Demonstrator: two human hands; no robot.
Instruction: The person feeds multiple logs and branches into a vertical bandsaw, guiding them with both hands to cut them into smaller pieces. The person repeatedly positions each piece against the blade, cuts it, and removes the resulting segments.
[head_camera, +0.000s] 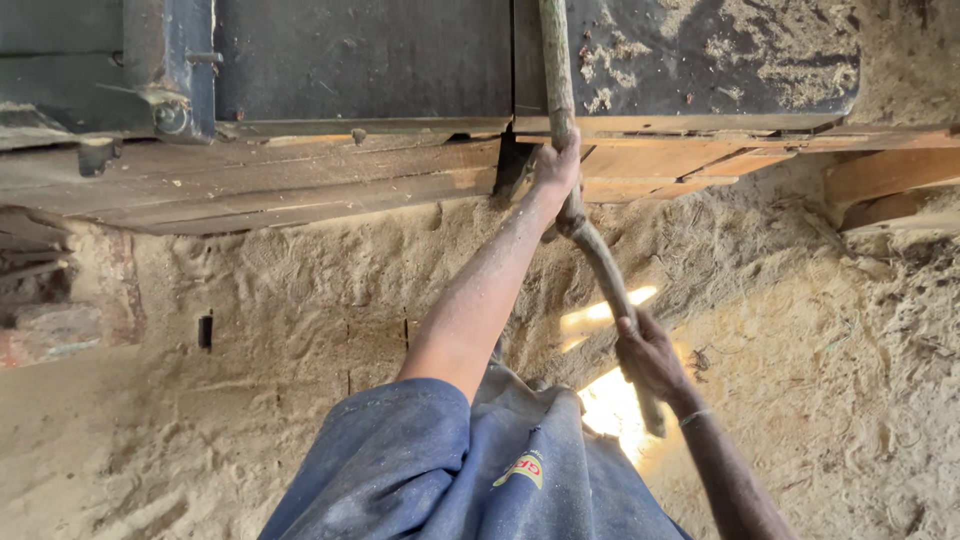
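Both hands clamp a crooked stick, the left hand high by the plank edge, the right hand lower, sawdust beneath both grips, stick running upward.

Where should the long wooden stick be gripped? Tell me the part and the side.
Take the stick on its bare lower half, coming from the near, sawdust side. It runs up across the dark metal table, so only that end is free. The left hand grips mid-shaft at the table edge; the right hand grips near the butt.
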